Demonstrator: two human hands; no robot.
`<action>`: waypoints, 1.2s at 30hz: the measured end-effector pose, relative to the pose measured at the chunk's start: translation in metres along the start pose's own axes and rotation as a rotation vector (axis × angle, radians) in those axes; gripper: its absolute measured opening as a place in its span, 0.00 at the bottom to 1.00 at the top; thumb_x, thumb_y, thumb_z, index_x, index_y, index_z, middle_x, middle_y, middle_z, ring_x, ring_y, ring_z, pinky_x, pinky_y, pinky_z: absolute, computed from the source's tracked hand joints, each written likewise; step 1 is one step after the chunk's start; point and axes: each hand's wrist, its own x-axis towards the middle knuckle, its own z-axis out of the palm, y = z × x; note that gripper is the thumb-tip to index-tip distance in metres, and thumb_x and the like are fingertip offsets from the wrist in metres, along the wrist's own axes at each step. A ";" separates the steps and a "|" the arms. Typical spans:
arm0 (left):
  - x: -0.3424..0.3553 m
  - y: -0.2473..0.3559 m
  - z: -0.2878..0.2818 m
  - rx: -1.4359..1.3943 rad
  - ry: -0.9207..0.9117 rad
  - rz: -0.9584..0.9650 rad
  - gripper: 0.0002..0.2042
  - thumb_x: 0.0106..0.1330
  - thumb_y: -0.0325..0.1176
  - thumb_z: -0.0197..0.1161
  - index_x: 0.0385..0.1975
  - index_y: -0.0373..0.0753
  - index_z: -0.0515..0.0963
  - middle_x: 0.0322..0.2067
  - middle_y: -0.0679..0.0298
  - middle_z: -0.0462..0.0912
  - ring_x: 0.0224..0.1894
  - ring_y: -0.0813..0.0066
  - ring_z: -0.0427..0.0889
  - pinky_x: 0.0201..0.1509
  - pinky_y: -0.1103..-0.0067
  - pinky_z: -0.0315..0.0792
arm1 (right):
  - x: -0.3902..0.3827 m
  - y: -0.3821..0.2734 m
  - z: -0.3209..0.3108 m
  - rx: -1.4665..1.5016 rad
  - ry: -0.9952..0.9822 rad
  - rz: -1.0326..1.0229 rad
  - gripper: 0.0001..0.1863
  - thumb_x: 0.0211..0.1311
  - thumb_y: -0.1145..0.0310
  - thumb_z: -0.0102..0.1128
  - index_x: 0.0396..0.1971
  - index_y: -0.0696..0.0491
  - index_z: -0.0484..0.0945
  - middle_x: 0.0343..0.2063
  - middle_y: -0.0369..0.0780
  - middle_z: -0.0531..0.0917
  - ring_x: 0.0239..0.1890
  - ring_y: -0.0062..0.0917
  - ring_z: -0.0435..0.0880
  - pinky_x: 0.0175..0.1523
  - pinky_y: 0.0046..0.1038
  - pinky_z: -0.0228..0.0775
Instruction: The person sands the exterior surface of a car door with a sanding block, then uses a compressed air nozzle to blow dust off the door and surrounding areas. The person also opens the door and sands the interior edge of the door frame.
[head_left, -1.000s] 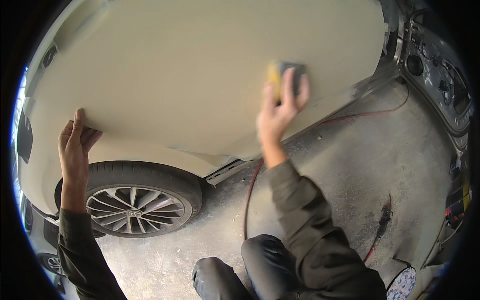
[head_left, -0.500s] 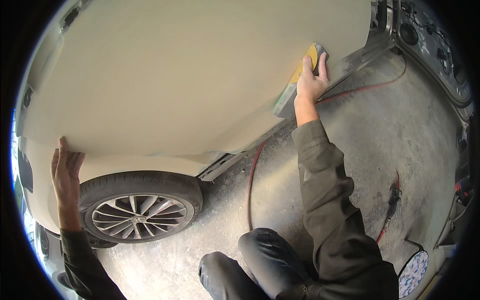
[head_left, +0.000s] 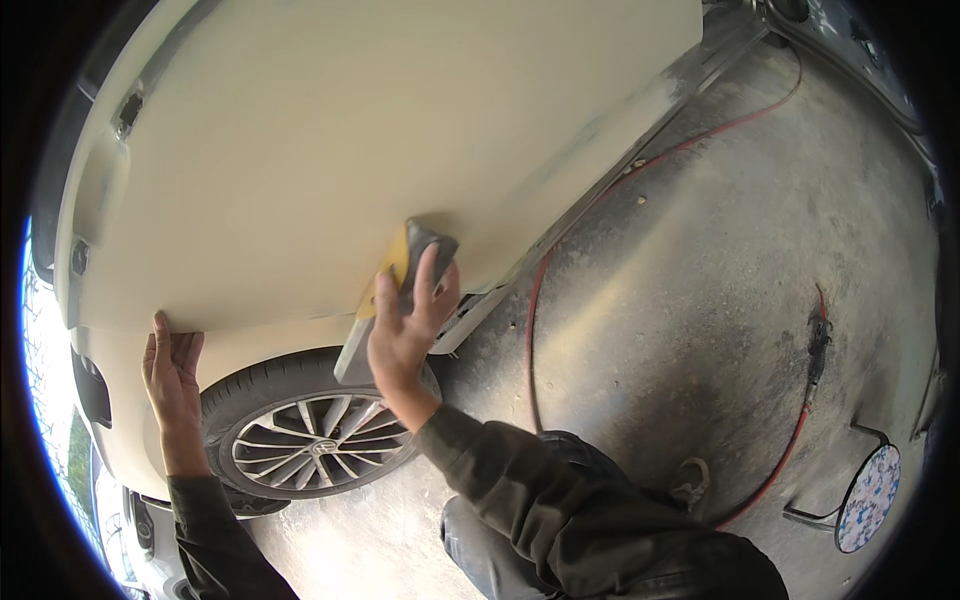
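Note:
In front of me is a large beige, primed-looking car door panel (head_left: 300, 170). My right hand (head_left: 405, 345) grips a long yellow-and-grey sanding block (head_left: 400, 256) laid against the lower part of that panel, above the wheel. The block stands tilted, its lower end reaching over the wheel arch. To the left, my left hand (head_left: 175, 380) rests with fingers stretched out at the seam between the panel and the lower bodywork, holding nothing. A tyre with a spoked alloy wheel (head_left: 325, 447) sits just below both hands.
A red hose (head_left: 533, 340) runs over the dusty concrete floor (head_left: 670, 330) along the car. Right of me lie a black hose coupling or tool (head_left: 818, 350) and a stool with a round speckled seat (head_left: 868, 500). Grey bodywork shows at the upper right.
My right hand has brought the sanding block from the panel's far right edge leftward and nearer, to above the wheel. My left hand stays at the seam; the whole view has shifted.

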 end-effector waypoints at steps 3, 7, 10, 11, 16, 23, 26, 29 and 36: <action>0.000 0.000 0.002 0.003 -0.004 -0.010 0.18 0.80 0.43 0.58 0.54 0.32 0.78 0.50 0.54 0.86 0.54 0.66 0.88 0.61 0.73 0.85 | 0.077 0.012 -0.002 0.043 0.127 0.199 0.33 0.75 0.59 0.62 0.76 0.50 0.64 0.71 0.56 0.59 0.67 0.51 0.60 0.71 0.49 0.57; 0.000 -0.001 0.003 0.005 0.005 -0.004 0.22 0.79 0.44 0.59 0.59 0.31 0.76 0.55 0.52 0.84 0.59 0.64 0.85 0.66 0.72 0.81 | 0.070 0.002 -0.006 0.008 0.126 0.140 0.34 0.74 0.57 0.63 0.75 0.49 0.65 0.73 0.57 0.57 0.67 0.53 0.61 0.70 0.50 0.59; 0.000 0.000 0.002 0.009 -0.006 -0.025 0.25 0.79 0.45 0.59 0.65 0.31 0.72 0.61 0.52 0.80 0.65 0.63 0.80 0.70 0.71 0.77 | -0.007 -0.020 -0.002 -0.006 -0.033 0.017 0.33 0.75 0.60 0.60 0.76 0.49 0.65 0.74 0.59 0.54 0.75 0.53 0.55 0.74 0.53 0.45; 0.000 0.000 0.001 0.030 0.011 -0.033 0.27 0.80 0.45 0.59 0.68 0.31 0.70 0.64 0.51 0.78 0.67 0.63 0.78 0.72 0.72 0.75 | -0.027 -0.023 0.001 0.015 -0.016 -0.007 0.32 0.76 0.61 0.60 0.76 0.49 0.64 0.75 0.58 0.53 0.75 0.52 0.55 0.74 0.53 0.45; 0.003 -0.002 -0.005 0.025 0.031 -0.010 0.23 0.79 0.45 0.60 0.62 0.31 0.75 0.59 0.52 0.82 0.63 0.64 0.81 0.69 0.72 0.78 | 0.004 0.004 0.009 0.027 0.070 0.193 0.32 0.75 0.61 0.61 0.76 0.49 0.65 0.74 0.55 0.55 0.72 0.50 0.57 0.74 0.49 0.48; 0.005 -0.001 -0.010 0.026 0.042 -0.031 0.21 0.80 0.44 0.59 0.63 0.34 0.76 0.56 0.56 0.83 0.60 0.70 0.83 0.66 0.74 0.80 | 0.216 0.045 -0.025 0.167 0.156 0.225 0.32 0.77 0.55 0.58 0.75 0.50 0.65 0.74 0.54 0.54 0.68 0.54 0.58 0.67 0.47 0.66; 0.005 -0.002 -0.009 0.018 0.029 -0.011 0.21 0.80 0.43 0.59 0.62 0.34 0.76 0.56 0.57 0.83 0.59 0.71 0.84 0.64 0.75 0.81 | 0.205 0.031 -0.028 0.104 0.124 0.314 0.32 0.76 0.57 0.58 0.75 0.50 0.66 0.74 0.55 0.56 0.67 0.54 0.60 0.71 0.47 0.58; 0.006 -0.004 -0.008 0.011 0.036 -0.015 0.21 0.80 0.44 0.58 0.62 0.34 0.76 0.56 0.57 0.83 0.58 0.71 0.84 0.64 0.75 0.81 | 0.109 0.003 -0.016 0.028 0.073 0.257 0.33 0.73 0.61 0.63 0.75 0.48 0.66 0.74 0.54 0.58 0.68 0.52 0.62 0.74 0.46 0.49; 0.004 -0.003 -0.012 0.049 0.043 -0.038 0.22 0.79 0.45 0.60 0.61 0.33 0.76 0.55 0.58 0.84 0.59 0.71 0.83 0.63 0.76 0.80 | 0.048 0.013 0.001 0.031 0.082 0.208 0.32 0.75 0.61 0.61 0.76 0.46 0.65 0.74 0.55 0.55 0.71 0.52 0.57 0.74 0.50 0.50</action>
